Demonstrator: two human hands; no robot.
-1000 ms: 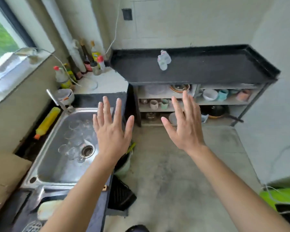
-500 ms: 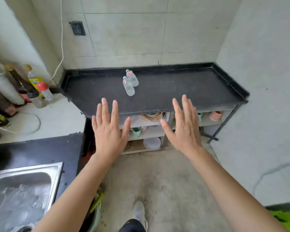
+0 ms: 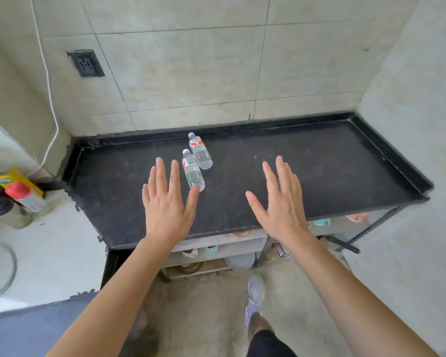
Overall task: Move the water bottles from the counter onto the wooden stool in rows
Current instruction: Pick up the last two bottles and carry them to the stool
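Two small clear water bottles with red-and-white labels stand close together on the black counter: the nearer bottle in front, the farther bottle just behind it. My left hand hovers over the counter with fingers spread, its thumb tip right beside the nearer bottle's base. My right hand is also flat and spread, off to the right of the bottles with a clear gap. Neither hand holds anything. No wooden stool is in view.
The counter has a raised rim and tiled walls behind and to the right. Shelves with cups and bowls sit below it. Condiment bottles stand on the pale counter at left. My foot is on the concrete floor.
The view has swung from the sink toward the black counter and come closer. Both spread hands now reach over the counter, the left one arriving beside the nearer bottle.
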